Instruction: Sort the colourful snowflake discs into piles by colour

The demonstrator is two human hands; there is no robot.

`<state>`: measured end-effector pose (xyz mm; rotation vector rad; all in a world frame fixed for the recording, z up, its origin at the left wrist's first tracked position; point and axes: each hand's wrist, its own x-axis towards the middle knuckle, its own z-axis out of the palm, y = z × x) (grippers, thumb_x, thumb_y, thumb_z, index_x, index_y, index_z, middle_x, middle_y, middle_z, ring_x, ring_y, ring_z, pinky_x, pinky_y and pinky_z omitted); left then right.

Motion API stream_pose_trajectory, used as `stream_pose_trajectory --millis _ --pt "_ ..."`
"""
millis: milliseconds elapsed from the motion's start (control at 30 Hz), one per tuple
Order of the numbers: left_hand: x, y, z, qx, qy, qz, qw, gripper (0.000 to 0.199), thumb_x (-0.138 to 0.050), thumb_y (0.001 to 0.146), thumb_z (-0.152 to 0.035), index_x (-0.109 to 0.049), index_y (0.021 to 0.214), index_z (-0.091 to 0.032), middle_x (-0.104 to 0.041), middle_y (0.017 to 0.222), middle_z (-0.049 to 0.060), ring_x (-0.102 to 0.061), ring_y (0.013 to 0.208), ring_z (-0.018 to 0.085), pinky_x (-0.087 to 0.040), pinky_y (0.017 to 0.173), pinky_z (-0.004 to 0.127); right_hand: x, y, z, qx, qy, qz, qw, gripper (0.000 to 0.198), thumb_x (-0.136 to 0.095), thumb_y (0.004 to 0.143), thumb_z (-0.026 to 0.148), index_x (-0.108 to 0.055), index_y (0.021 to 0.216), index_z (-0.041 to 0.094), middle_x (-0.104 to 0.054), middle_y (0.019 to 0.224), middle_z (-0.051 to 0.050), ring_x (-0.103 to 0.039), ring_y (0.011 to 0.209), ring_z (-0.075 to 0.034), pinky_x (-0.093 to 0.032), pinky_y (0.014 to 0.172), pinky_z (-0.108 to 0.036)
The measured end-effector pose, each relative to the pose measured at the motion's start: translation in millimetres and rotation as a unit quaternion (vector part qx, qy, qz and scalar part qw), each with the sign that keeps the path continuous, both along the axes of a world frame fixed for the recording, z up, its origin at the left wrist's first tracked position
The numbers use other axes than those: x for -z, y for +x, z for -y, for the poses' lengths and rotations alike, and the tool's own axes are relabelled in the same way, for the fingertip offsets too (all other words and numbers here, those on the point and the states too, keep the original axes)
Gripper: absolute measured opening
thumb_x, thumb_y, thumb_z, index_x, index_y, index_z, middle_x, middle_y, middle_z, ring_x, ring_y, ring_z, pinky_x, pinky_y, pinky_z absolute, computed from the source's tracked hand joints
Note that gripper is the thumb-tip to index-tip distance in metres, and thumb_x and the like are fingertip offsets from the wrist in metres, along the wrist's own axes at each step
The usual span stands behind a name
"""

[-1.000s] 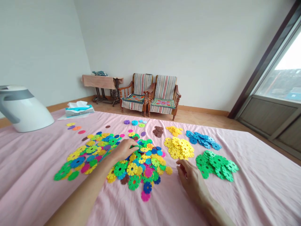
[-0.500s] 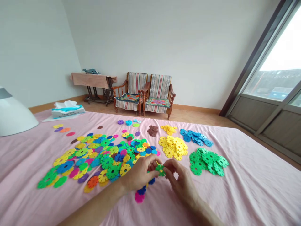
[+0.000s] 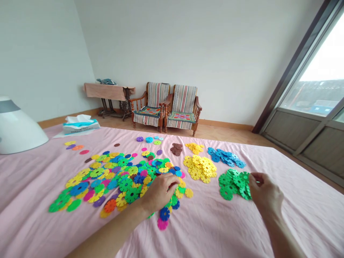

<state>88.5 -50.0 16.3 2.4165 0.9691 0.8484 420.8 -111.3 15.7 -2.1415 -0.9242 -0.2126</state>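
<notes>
Right grip (image 3: 265, 191) by near-flat green discs (image 3: 234, 182)

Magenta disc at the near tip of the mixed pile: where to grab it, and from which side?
Probably best pinched by the near rim of the magenta disc, coming in low from the near side. It looks thin and lies about flat on the pink cloth; that rim is uncovered, while its far edge appears tucked under a dark blue disc.

The head-worn camera looks forward and down from above the person's arms — left hand (image 3: 162, 190) and right hand (image 3: 265, 193) near, wooden armchairs (image 3: 184, 102) and pale wall (image 3: 215, 53) far beyond.
</notes>
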Motion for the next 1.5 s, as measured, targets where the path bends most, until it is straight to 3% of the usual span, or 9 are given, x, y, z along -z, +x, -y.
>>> stream_pose_trajectory --millis 200,533,700,900,1100,1200,1333,1400,1500 --pt "-6.5 -7.6 -5.7 -0.021 0.020 -0.010 1.000 0.019 -0.048 0.086 -0.014 -0.066 0.088 -0.021 -0.067 0.089 0.003 -0.060 0.091 0.018 -0.045 0.083 0.029 0.6 -8.8 0.5 -0.017 0.026 0.042 0.999 0.031 -0.047 0.076 0.037 -0.065 0.092 0.018 -0.068 0.076 -0.009 -0.063 0.068 -0.025 -0.040 0.062 -0.033" --pt "-5.3 -12.4 -8.1 0.023 0.069 -0.092 0.993 0.013 -0.061 0.080 -0.019 -0.067 0.091 -0.023 -0.064 0.095 0.002 -0.053 0.098 0.021 -0.037 0.093 0.037 3.2 -75.8 -3.0 -0.241 0.070 0.051 0.967 0.024 -0.045 0.084 0.036 -0.062 0.084 0.018 -0.063 0.077 -0.004 -0.056 0.060 -0.015 -0.042 0.059 -0.026" --pt "-10.7 -18.6 -10.6 -0.022 0.079 -0.138 0.987 0.004 -0.060 0.077 -0.016 -0.062 0.076 -0.020 -0.060 0.085 0.003 -0.053 0.090 0.021 -0.038 0.082 0.034 7.1 -85.9 -1.6 -0.281 0.063 0.060 0.956 0.021 -0.044 0.087 0.032 -0.061 0.085 0.018 -0.060 0.076 -0.003 -0.055 0.061 -0.014 -0.041 0.059 -0.026" --pt "-13.9 -26.5 -16.2 -0.087 0.106 -0.181 0.974 0.009 -0.058 0.074 -0.017 -0.056 0.066 -0.019 -0.057 0.076 0.003 -0.052 0.079 0.021 -0.037 0.071 0.033 12.6 -96.9 -2.1 -0.315 0.058 0.046 0.946 0.017 -0.045 0.087 0.027 -0.060 0.084 0.019 -0.058 0.074 -0.001 -0.054 0.059 -0.013 -0.041 0.058 -0.025" --pt "-11.0 -26.2 -19.8 -0.149 0.125 -0.188 0.963 0.021 -0.052 0.079 -0.016 -0.051 0.059 -0.018 -0.056 0.071 0.004 -0.052 0.078 0.021 -0.037 0.071 0.035 18.8 -108.5 -2.3 -0.350 0.056 0.030 0.935 0.017 -0.045 0.088 0.026 -0.059 0.083 0.019 -0.058 0.075 -0.001 -0.053 0.058 -0.012 -0.041 0.057 -0.024" --pt "-11.0 -22.9 -17.7 -0.115 0.122 -0.157 0.973 0.014 -0.052 0.082 -0.016 -0.058 0.069 -0.018 -0.058 0.078 0.004 -0.052 0.083 0.020 -0.039 0.074 0.033 20.0 -111.5 -2.2 -0.360 0.053 0.031 0.931 0.016 -0.045 0.088 0.026 -0.059 0.083 0.019 -0.058 0.076 -0.001 -0.053 0.059 -0.012 -0.040 0.058 -0.024" --pt "-9.1 -16.8 -12.0 0.018 0.120 -0.127 0.984 0.014 -0.055 0.085 -0.018 -0.065 0.094 -0.022 -0.062 0.098 0.002 -0.052 0.096 0.019 -0.037 0.087 0.033 21.1 -113.7 -2.6 -0.370 0.045 0.031 0.927 0.017 -0.045 0.088 0.025 -0.059 0.082 0.019 -0.057 0.075 -0.001 -0.052 0.059 -0.012 -0.039 0.057 -0.024" --pt "-8.2 -15.2 -9.9 0.056 0.120 -0.139 0.981 0.012 -0.058 0.085 -0.023 -0.066 0.095 -0.024 -0.063 0.097 0.001 -0.052 0.095 0.019 -0.036 0.088 0.033 21.8 -114.2 -2.9 -0.376 0.041 0.030 0.925 0.018 -0.044 0.089 0.025 -0.059 0.082 0.019 -0.057 0.074 -0.001 -0.052 0.060 -0.012 -0.039 0.057 -0.024" --pt "-8.7 -16.0 -9.6 0.051 0.125 -0.158 0.978 0.012 -0.058 0.085 -0.026 -0.066 0.078 -0.021 -0.063 0.082 0.001 -0.054 0.084 0.018 -0.037 0.082 0.033 23.2 -114.0 -3.2 -0.379 0.037 0.030 0.924 0.019 -0.044 0.089 0.025 -0.059 0.082 0.019 -0.057 0.075 -0.001 -0.052 0.061 -0.012 -0.039 0.058 -0.024"
